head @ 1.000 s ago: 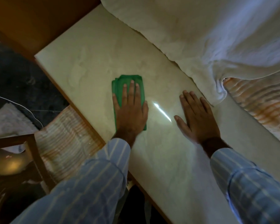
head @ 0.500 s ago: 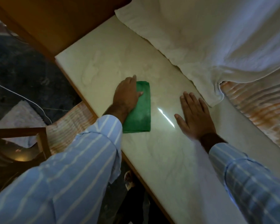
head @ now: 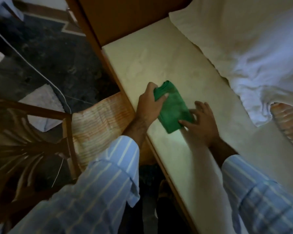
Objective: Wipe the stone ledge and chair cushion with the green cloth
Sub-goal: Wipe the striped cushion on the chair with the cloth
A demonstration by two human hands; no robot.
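The fingers (head: 165,96) of the left hand (head: 149,105) are curled tight around the upper end of the green cloth (head: 173,108), bunching it, with the thumb over the top fold. The right hand (head: 201,122) lies just beside it at centre frame; its fingers are spread and only slightly bent, tips resting on the cloth's lower right edge, the thumb touching the lower corner, gripping nothing. It is blurred. The cloth is folded into a thick pad and lies on the pale stone ledge (head: 159,65), near the ledge's left edge, angled from upper left to lower right. Both wrists bend inward toward the cloth, and both forearms come up from the bottom of the frame in light blue striped sleeves (head: 98,179). Left of the ledge and lower down sits the striped orange chair cushion (head: 98,122) in a wooden chair frame (head: 66,129). A rumpled white sheet (head: 243,56) covers the upper right of the frame, overlapping the ledge's right side.
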